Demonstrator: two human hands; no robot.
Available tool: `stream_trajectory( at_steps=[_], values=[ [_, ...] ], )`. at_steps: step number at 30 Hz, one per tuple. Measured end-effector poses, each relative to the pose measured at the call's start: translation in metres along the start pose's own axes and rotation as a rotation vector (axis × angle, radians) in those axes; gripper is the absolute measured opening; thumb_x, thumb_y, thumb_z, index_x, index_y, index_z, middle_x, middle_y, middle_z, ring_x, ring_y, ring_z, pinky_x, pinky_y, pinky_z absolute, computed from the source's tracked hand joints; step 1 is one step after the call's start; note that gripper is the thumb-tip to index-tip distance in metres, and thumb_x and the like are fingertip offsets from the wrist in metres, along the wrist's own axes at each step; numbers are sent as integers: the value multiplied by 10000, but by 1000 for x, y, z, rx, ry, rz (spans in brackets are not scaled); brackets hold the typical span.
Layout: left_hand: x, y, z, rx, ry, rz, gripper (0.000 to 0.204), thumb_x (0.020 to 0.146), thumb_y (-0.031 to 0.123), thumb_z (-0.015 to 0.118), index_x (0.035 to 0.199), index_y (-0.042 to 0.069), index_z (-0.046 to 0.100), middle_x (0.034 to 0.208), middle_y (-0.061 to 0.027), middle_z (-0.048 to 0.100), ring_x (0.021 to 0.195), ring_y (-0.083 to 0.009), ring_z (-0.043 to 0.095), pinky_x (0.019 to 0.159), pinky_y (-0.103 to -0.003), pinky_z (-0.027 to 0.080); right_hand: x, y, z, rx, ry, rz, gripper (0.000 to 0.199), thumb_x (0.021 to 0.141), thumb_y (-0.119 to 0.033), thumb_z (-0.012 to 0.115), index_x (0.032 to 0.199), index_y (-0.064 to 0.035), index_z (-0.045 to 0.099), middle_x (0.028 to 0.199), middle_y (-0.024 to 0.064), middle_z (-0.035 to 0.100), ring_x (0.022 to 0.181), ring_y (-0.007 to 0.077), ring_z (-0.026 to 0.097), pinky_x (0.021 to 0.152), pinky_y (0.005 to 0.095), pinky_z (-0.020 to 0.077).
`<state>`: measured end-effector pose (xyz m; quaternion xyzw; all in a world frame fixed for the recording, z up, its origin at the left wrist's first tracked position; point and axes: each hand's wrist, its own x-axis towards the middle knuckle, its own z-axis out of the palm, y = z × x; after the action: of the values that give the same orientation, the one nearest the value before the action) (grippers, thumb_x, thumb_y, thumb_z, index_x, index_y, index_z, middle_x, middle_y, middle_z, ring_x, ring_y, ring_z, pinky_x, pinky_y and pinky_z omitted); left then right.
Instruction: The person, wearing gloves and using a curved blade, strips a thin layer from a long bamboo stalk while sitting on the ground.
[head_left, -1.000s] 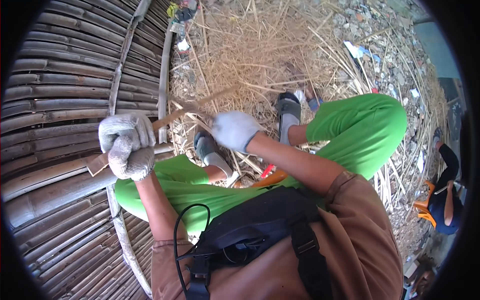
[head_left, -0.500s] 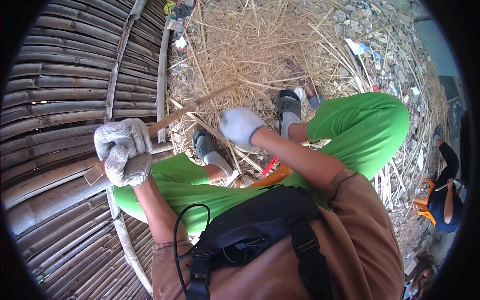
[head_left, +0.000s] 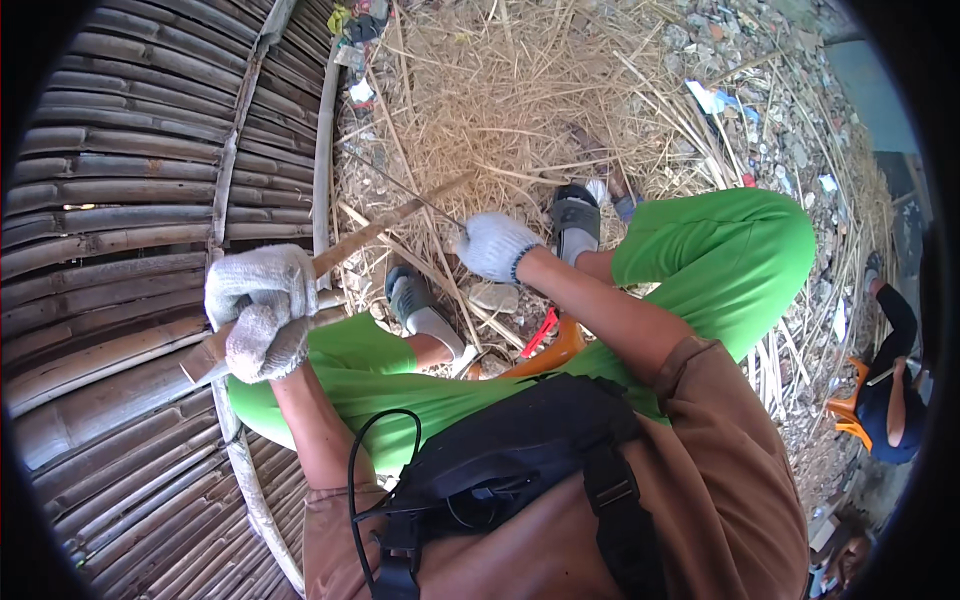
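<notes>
My left hand (head_left: 262, 312), in a pale knitted glove, is closed around a flat bamboo strip (head_left: 385, 222). One end of the strip sticks out below the fist; the long part slants up and right over the ground. My right hand (head_left: 498, 247), also gloved, is a closed fist just right of the strip. From it a long, thin dark tool (head_left: 395, 183) runs up and left, crossing the strip in view. It looks narrow like a blade seen edge-on, but its exact kind is unclear. Whether it touches the strip, I cannot tell.
A wall of bamboo slats (head_left: 120, 230) stands close on my left. Straw and shavings (head_left: 500, 100) cover the ground ahead, with rubble and litter at right. An orange seat (head_left: 560, 345) shows between my legs. Another person (head_left: 890, 400) sits at far right.
My right hand has shifted slightly right, and the thin dark tool now shows clearly. My left hand and the bamboo strip have moved a little to the right.
</notes>
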<state>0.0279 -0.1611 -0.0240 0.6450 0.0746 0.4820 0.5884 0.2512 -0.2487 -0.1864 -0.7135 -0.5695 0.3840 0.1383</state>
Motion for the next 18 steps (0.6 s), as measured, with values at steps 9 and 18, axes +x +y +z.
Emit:
stream_trajectory(
  at_steps=[9,18],
  values=[
    [-5,4,-7,-21,82,45,138,865,119,630,870,-18,616,554,-14,391,445,-140,342,422,-318,346,-27,-58,13,111,76,-201,402,987,-334,526,885,-1,728,872,267,728,850,449,728,822,556,585],
    [1,0,-16,-65,14,81,242,823,98,627,991,-51,718,564,-4,408,470,-131,391,404,-286,355,-20,-66,17,274,22,-218,460,985,-339,483,878,55,693,824,317,693,780,484,703,783,560,583]
  ],
)
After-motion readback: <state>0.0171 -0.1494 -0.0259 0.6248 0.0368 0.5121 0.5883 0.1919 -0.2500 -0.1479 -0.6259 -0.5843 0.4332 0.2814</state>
